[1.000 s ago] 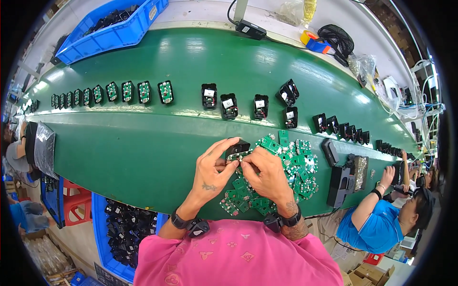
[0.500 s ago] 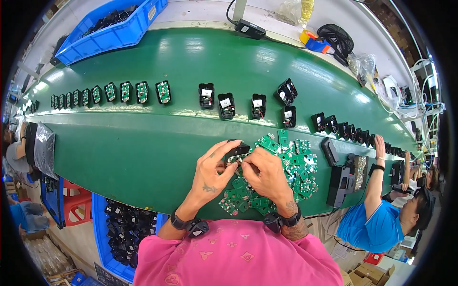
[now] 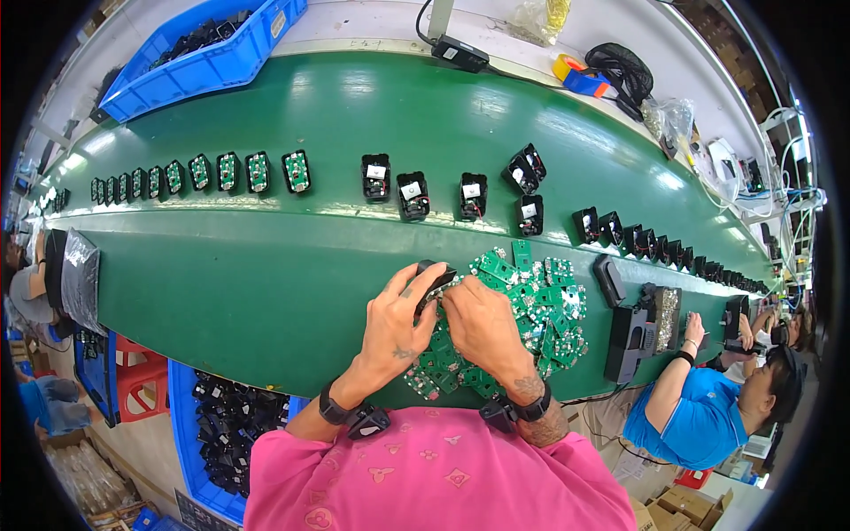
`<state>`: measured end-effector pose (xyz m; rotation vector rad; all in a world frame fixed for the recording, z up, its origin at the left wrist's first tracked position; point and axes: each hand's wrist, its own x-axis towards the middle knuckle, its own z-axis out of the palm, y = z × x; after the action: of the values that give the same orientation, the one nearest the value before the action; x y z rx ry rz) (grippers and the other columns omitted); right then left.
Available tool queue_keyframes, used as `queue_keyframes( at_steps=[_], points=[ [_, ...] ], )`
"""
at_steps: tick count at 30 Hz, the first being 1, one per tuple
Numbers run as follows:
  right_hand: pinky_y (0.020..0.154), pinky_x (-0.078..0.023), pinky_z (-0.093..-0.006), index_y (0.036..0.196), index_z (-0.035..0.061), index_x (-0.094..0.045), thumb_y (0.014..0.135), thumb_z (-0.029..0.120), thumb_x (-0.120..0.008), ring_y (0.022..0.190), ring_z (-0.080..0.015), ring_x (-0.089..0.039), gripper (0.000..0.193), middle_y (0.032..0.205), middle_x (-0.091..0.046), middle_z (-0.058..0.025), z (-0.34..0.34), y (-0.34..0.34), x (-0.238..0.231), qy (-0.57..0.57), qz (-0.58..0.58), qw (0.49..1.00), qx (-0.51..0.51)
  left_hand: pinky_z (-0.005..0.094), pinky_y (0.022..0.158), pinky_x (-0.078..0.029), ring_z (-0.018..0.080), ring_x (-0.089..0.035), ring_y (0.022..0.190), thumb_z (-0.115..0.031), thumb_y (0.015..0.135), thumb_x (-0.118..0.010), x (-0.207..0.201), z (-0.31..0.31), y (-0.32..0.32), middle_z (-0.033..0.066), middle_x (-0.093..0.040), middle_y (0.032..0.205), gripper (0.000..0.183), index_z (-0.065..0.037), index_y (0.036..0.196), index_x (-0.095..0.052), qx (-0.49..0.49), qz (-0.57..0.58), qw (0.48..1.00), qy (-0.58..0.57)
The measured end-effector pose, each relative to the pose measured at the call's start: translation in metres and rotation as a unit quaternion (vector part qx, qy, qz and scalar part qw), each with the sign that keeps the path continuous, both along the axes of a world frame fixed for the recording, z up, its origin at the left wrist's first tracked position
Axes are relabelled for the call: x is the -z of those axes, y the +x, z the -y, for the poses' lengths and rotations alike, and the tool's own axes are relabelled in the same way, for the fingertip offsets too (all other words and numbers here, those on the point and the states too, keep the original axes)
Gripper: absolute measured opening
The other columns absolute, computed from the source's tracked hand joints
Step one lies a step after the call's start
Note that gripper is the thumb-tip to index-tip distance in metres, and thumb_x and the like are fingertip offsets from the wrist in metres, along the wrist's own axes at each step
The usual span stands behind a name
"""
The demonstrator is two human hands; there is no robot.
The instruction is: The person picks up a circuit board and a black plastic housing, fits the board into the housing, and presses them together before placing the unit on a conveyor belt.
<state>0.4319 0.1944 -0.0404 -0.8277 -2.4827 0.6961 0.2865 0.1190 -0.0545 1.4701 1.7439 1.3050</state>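
My left hand [image 3: 394, 323] is closed around a black plastic casing [image 3: 432, 280], which stands tilted on its side above the green bench. A strip of green circuit board shows along the casing's open side, facing my right hand [image 3: 485, 327]. The right fingers are pinched together against that side; what lies between them is hidden. Right beside my hands spreads a loose heap of green circuit boards [image 3: 553, 305], part of it reaching under my right wrist.
Beyond my hands, black casings with boards [image 3: 297, 172] line the left, and open casings with white parts [image 3: 473, 196] continue rightward. A blue crate [image 3: 190, 75] stands far left, another blue bin [image 3: 183, 425] below the bench. A co-worker in blue [image 3: 686, 411] sits right.
The casing has turned in my left hand, from lying broad to standing more upright on its side. The co-worker's arm at the right has drawn back from the row of casings.
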Motion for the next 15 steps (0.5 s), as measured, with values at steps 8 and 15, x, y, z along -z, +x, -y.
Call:
queue_keyframes(
  at_steps=[8,15],
  points=[
    [0.059,-0.050,-0.0385,0.096,-0.0016,-0.063,0.090,0.007,-0.065,0.067,-0.0298,-0.062,0.011,0.078,-0.061,-0.0139,0.001,0.001,0.003,-0.005,-0.079,0.995,0.067,0.0309,0.071,-0.061,0.0195,-0.071,0.085,0.007,0.086,-0.064,0.009,-0.007,0.000,0.0148,-0.064,0.121,0.050,-0.004,0.135,-0.057,-0.029,0.304,0.952,-0.021],
    [0.051,-0.047,-0.0222,0.095,-0.0047,-0.064,0.095,0.011,-0.067,0.061,-0.0057,-0.061,0.016,0.074,-0.066,-0.0031,-0.002,0.012,0.008,-0.309,-0.117,0.928,0.171,0.0271,0.077,-0.061,0.0149,-0.067,0.099,0.012,0.081,-0.067,0.007,-0.010,-0.003,0.0114,-0.056,0.130,0.059,-0.003,0.137,-0.054,0.043,0.298,0.953,-0.030]
  ],
)
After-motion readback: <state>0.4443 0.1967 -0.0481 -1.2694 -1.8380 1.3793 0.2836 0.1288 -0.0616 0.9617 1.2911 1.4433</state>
